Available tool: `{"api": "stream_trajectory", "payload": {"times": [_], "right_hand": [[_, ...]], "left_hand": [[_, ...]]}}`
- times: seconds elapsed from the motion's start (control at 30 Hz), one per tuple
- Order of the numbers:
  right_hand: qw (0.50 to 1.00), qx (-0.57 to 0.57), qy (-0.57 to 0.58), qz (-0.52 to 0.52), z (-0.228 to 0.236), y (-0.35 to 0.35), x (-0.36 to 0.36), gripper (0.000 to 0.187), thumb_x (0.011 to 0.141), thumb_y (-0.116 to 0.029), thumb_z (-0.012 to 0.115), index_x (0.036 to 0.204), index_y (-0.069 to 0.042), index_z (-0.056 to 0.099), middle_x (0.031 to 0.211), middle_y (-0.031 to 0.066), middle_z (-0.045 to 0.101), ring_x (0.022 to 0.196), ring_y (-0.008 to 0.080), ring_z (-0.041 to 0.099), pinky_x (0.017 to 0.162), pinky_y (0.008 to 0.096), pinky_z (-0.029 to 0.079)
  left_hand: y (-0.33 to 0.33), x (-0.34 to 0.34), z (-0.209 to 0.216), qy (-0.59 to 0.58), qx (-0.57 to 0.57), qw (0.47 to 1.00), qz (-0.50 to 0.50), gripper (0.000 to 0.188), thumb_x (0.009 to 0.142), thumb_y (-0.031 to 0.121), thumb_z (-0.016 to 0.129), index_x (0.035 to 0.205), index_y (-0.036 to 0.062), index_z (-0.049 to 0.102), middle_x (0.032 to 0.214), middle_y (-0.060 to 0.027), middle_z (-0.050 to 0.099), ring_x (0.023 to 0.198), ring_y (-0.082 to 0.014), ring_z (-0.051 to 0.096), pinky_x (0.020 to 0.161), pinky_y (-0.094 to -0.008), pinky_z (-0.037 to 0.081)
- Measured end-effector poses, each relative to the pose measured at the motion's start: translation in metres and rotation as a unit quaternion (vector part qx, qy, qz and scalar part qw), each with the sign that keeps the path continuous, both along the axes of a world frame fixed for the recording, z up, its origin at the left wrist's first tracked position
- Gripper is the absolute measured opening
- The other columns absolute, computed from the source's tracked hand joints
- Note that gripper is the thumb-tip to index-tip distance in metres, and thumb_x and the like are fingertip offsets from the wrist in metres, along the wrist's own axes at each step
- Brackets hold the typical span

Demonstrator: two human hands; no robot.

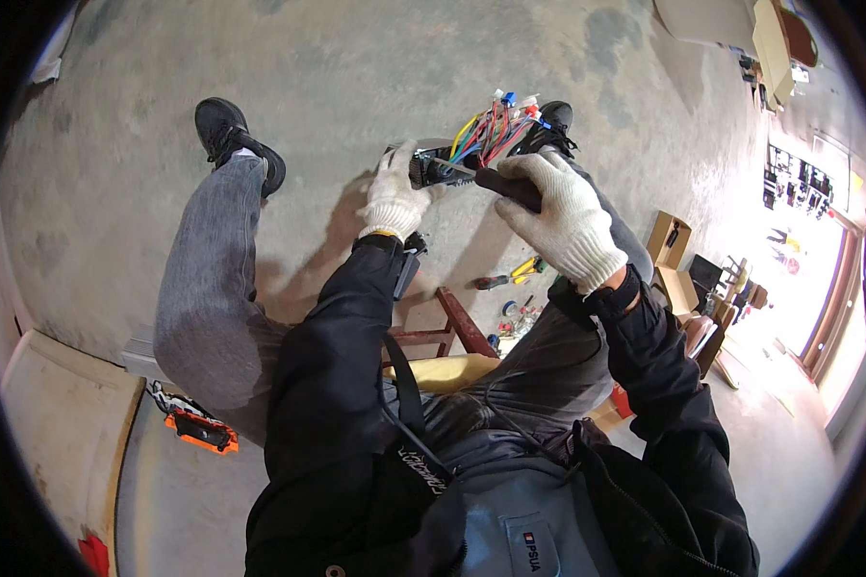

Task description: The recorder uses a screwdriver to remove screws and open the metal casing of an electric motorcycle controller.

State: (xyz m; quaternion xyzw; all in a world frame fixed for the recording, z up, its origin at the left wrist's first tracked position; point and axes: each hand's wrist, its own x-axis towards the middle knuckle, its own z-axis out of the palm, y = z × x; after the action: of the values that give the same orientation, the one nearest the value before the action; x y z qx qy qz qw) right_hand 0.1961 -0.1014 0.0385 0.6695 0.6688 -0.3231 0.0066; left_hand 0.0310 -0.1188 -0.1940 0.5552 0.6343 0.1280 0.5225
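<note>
My left hand, in a white knitted glove, is closed round one end of a black finned box, held between my knees above the floor. A bundle of coloured wires with white, blue and red plug ends comes out of its far right side. My right hand, gloved too, grips the black handle of a screwdriver. The screwdriver's thin metal shaft points left and reaches over the box. Whether its tip touches the box, I cannot tell.
On the concrete floor between my legs lie a dark-handled tool and yellow-handled pliers. A dark red wooden frame stands close below. Open cardboard boxes are at my right, an orange-and-black item at my left.
</note>
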Motion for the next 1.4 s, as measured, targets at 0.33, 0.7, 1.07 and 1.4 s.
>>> {"api": "stream_trajectory", "payload": {"times": [0.33,0.7,1.07,1.4], "right_hand": [[0.999,-0.012,-0.03,0.006,-0.004,0.006,-0.008,0.038,0.088,-0.021,0.077,0.124,-0.011,0.07,0.113,0.0137,0.068,0.106,0.0331,0.07,0.093,0.0404,0.057],[0.999,-0.02,-0.035,0.006,-0.008,0.008,-0.012,0.037,0.089,-0.021,0.077,0.123,-0.011,0.07,0.11,0.0137,0.067,0.104,0.0322,0.07,0.091,0.0403,0.057],[0.999,-0.008,-0.031,0.007,-0.008,0.011,-0.017,0.035,0.089,-0.021,0.076,0.122,-0.011,0.071,0.11,0.0137,0.068,0.103,0.0327,0.071,0.092,0.0401,0.057],[0.999,-0.003,-0.037,0.012,-0.009,0.012,-0.018,0.037,0.088,-0.021,0.076,0.123,-0.01,0.07,0.11,0.0142,0.068,0.103,0.0341,0.071,0.091,0.0413,0.057]], "left_hand": [[0.0,0.004,0.026,0.081,-0.096,0.991,0.035,0.074,0.076,0.039,0.09,0.135,0.0044,0.06,0.136,-0.0217,0.062,0.133,-0.04,0.057,0.109,-0.0525,0.049],[0.004,-0.003,0.031,-0.01,-0.088,0.996,0.014,0.055,0.085,0.033,0.085,0.122,-0.0031,0.067,0.121,-0.0275,0.072,0.118,-0.0427,0.067,0.098,-0.0481,0.053],[0.003,-0.001,0.027,-0.005,-0.093,0.996,0.016,0.047,0.086,0.034,0.083,0.116,0.0007,0.07,0.117,-0.0249,0.073,0.115,-0.0416,0.068,0.097,-0.0496,0.054],[0.001,0.003,0.018,0.003,-0.073,0.997,0.019,0.046,0.086,0.031,0.084,0.116,0.0,0.07,0.114,-0.0244,0.074,0.111,-0.0426,0.07,0.094,-0.0499,0.055]]}}
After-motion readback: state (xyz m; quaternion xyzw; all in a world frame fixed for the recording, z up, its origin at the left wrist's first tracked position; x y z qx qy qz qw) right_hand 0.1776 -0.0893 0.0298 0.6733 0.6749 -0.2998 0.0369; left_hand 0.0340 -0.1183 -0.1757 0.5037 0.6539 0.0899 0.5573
